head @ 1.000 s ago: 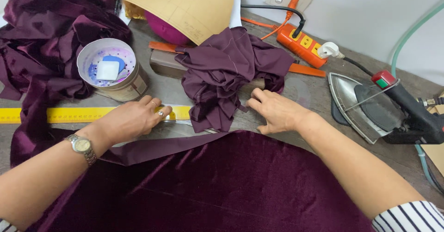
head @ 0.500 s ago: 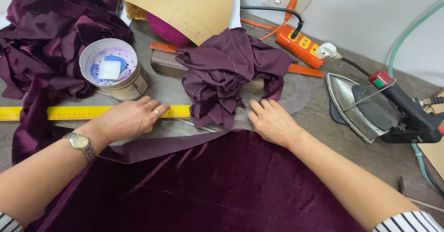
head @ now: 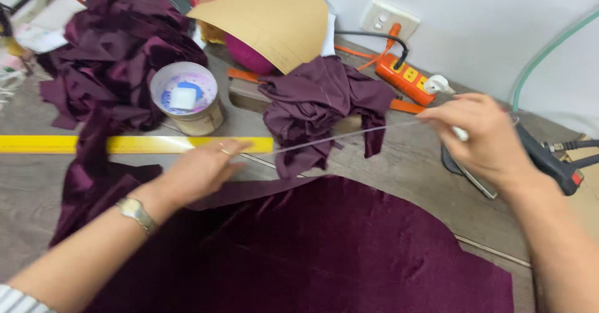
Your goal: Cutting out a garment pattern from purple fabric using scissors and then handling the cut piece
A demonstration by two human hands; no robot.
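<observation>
A large piece of dark purple velvet (head: 324, 250) lies spread on the table in front of me. My left hand (head: 199, 171) rests flat with fingers apart at the velvet's upper edge, beside the right end of a yellow ruler (head: 125, 144). It wears a ring and a wristwatch. My right hand (head: 483, 135) is raised above the table on the right and pinches one end of a thin clear plastic ruler (head: 349, 135). That ruler slants down to the left towards my left hand. A crumpled purple cloth (head: 318, 104) lies behind it.
A round tub holding a blue and white chalk piece (head: 185, 98) stands by a heap of purple fabric (head: 112, 57). Brown paper (head: 274, 23) curls at the back. An orange power strip (head: 405, 76), a wall socket (head: 390, 19), an iron (head: 549, 157) and a green hose (head: 543, 57) are at the right.
My right hand has lifted off the velvet's edge, moving up and to the right with the clear ruler's end in its grip. My left hand stays by the yellow ruler.
</observation>
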